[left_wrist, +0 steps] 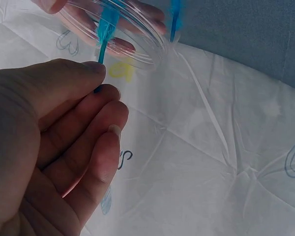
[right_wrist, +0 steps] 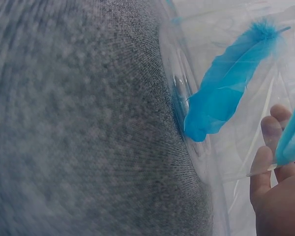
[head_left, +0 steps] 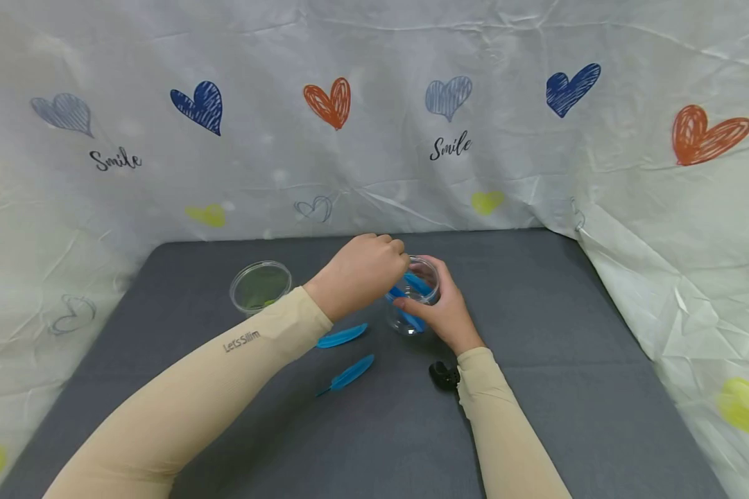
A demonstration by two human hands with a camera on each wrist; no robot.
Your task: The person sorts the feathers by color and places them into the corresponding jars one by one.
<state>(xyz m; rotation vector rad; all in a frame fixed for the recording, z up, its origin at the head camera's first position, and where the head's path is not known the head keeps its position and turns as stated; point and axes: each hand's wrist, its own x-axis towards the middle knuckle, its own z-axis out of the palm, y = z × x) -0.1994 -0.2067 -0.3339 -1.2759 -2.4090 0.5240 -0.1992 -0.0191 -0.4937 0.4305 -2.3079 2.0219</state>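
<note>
We hold a clear jar (head_left: 410, 330) in our right hand (head_left: 448, 306), its fingers curled round the side, a little right of the middle of the counter (head_left: 549, 388). Our left hand (head_left: 365, 272) reaches across to the mouth, fingers narrow, pinching the stem of a blue feather (left_wrist: 107, 22) whose plume shows at the jar's rim. A second feather (right_wrist: 231, 86) leans inside the jar.

We judge the step in hand to be slipping the pinched feather in, though drawing it out would look much alike. Two more lie loose on the counter, left of the jar and nearer: a far one (head_left: 343, 335) and a near one (head_left: 352, 374). A round clear dish (head_left: 234, 301) sits farther left.

The next move likely calls for guiding the plume down past the rim, the right hand steadying the jar, then loosening the left fingers.
</note>
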